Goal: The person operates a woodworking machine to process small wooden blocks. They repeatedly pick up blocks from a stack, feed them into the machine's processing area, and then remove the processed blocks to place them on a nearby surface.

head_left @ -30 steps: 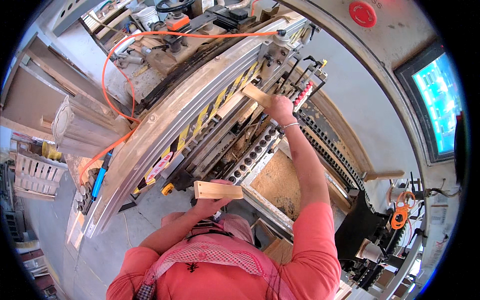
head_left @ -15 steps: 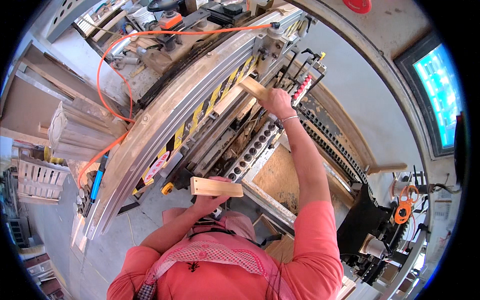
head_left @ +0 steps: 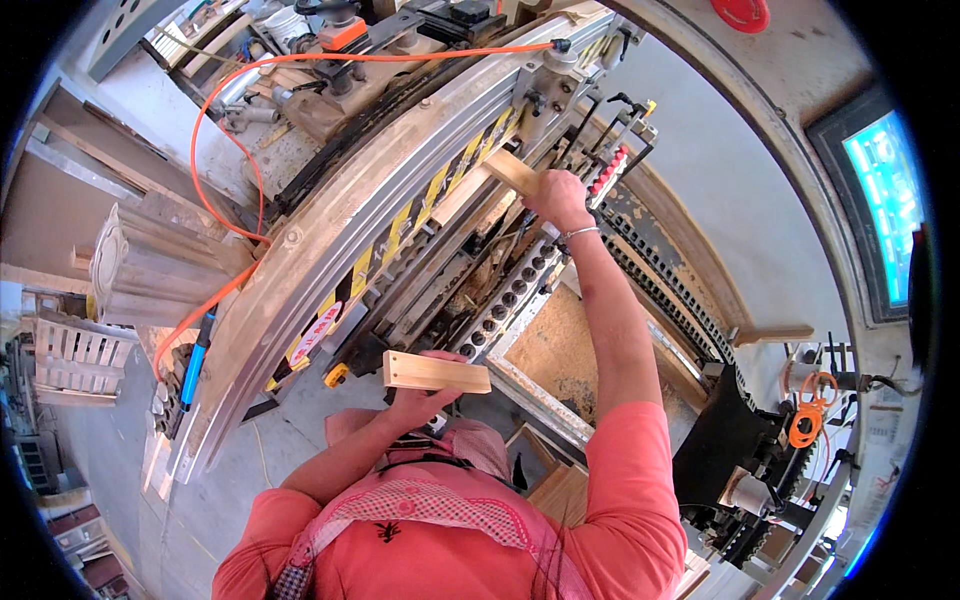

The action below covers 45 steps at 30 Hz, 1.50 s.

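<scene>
My left hand (head_left: pixel 422 402) is closed around a short pale wooden block (head_left: pixel 432 372), held level in front of my body. Small dark holes show in the block's left end. Farther off, my right arm reaches over the machine, and my right hand (head_left: pixel 558 198) grips the near end of another wooden piece (head_left: pixel 511 172). That piece's far end lies against the machine by the yellow-and-black striped rail (head_left: pixel 415 205). Beside it, a pale wooden strip (head_left: pixel 462 196) lies along the same rail. Below my right hand runs a white bar with a row of round black holes (head_left: pixel 510 299).
A curved metal machine beam (head_left: pixel 290 235) arches at the left, with an orange hose (head_left: pixel 196 140) over it. A lit screen (head_left: pixel 884 200) hangs at the right, near a red button (head_left: pixel 741 14). Bundled wooden parts (head_left: pixel 150 265) stand at far left. A sawdust-covered panel (head_left: pixel 556 350) lies beneath my right forearm.
Almost nothing differs. The view has shifted slightly, and both hands keep their grip on the same wooden pieces in about the same places.
</scene>
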Each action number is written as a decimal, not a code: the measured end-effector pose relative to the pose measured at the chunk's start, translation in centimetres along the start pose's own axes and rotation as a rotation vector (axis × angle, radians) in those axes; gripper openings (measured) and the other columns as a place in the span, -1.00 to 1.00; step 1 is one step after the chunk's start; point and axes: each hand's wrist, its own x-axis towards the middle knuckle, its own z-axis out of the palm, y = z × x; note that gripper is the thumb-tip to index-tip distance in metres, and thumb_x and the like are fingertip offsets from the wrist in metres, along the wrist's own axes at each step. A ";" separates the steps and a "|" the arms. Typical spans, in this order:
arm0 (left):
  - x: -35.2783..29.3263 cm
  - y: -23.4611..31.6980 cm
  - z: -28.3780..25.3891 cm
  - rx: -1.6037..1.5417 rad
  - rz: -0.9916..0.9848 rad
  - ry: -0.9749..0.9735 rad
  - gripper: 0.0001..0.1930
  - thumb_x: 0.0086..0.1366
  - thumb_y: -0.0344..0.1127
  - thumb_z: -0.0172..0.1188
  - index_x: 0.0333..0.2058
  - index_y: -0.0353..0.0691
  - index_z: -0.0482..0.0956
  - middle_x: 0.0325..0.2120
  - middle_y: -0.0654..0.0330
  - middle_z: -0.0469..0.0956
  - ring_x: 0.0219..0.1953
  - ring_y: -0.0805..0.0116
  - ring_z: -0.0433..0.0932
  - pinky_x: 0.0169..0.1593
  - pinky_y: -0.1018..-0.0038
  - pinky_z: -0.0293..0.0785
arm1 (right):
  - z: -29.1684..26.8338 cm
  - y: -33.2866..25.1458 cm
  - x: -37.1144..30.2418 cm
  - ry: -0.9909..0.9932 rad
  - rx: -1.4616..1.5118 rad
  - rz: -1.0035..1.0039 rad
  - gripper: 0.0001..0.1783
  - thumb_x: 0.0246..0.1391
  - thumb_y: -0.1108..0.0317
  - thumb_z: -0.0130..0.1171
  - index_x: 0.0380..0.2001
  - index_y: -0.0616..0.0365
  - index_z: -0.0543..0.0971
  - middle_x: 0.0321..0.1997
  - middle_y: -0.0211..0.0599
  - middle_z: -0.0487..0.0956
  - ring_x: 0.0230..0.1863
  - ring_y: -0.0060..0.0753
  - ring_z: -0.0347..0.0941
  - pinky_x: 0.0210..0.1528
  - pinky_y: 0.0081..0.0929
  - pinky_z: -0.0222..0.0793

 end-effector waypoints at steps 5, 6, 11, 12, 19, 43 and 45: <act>0.0 -0.3 0.2 -0.080 -0.001 0.040 -0.61 0.08 -0.48 0.21 -0.11 -0.29 0.33 -0.13 0.13 0.40 -0.07 0.36 0.39 -0.01 0.44 0.33 | 0.2 -0.1 0.4 0.018 0.010 0.013 -0.60 -0.38 0.11 0.28 -0.53 0.25 0.60 -0.43 -0.02 0.57 -0.33 -0.07 0.53 -0.24 -0.29 0.46; 0.0 -0.1 0.2 -0.075 -0.008 0.043 -0.61 0.07 -0.48 0.21 -0.11 -0.29 0.33 -0.13 0.13 0.40 -0.07 0.36 0.39 -0.01 0.44 0.33 | 0.3 -0.1 0.4 0.020 0.009 0.008 -0.60 -0.38 0.11 0.28 -0.53 0.25 0.60 -0.43 -0.03 0.57 -0.32 -0.07 0.53 -0.24 -0.29 0.47; 0.0 -0.5 0.2 -0.044 0.012 0.038 -0.61 0.05 -0.51 0.20 -0.12 -0.29 0.33 -0.14 0.13 0.40 -0.07 0.36 0.39 0.00 0.44 0.32 | 1.0 -0.4 1.4 0.019 -0.002 0.013 -0.62 -0.39 0.12 0.28 -0.54 0.23 0.60 -0.43 -0.04 0.57 -0.31 -0.08 0.53 -0.24 -0.30 0.47; 0.0 -0.6 0.2 -0.043 0.006 0.038 -0.60 0.05 -0.51 0.20 -0.11 -0.29 0.32 -0.14 0.14 0.40 -0.07 0.36 0.39 0.00 0.44 0.32 | 1.0 -0.6 1.4 0.025 -0.005 0.022 -0.62 -0.38 0.11 0.28 -0.54 0.22 0.60 -0.43 -0.05 0.57 -0.31 -0.09 0.53 -0.24 -0.30 0.47; 0.1 -0.2 0.0 -0.045 -0.002 0.028 -0.60 0.04 -0.52 0.20 -0.11 -0.29 0.33 -0.15 0.13 0.40 -0.07 0.35 0.39 0.01 0.43 0.31 | 0.9 -1.0 1.1 0.022 0.003 0.054 -0.56 -0.36 0.04 0.30 -0.49 0.21 0.61 -0.40 -0.09 0.58 -0.32 -0.12 0.53 -0.23 -0.33 0.47; 0.2 0.4 0.0 -0.089 -0.032 0.025 -0.59 0.06 -0.54 0.17 -0.09 -0.28 0.30 -0.13 0.12 0.41 -0.05 0.37 0.39 0.03 0.43 0.31 | 1.3 -1.1 0.4 0.082 0.093 0.129 -0.53 -0.37 0.02 0.33 -0.45 0.20 0.59 -0.37 -0.08 0.57 -0.27 -0.11 0.52 -0.20 -0.31 0.45; 0.2 0.6 0.0 -0.089 -0.053 0.022 -0.59 0.06 -0.54 0.18 -0.09 -0.28 0.30 -0.13 0.12 0.41 -0.05 0.37 0.39 0.03 0.44 0.31 | 1.3 -1.2 0.3 0.098 0.086 0.122 -0.54 -0.35 0.03 0.33 -0.45 0.19 0.59 -0.37 -0.09 0.57 -0.27 -0.11 0.52 -0.20 -0.31 0.45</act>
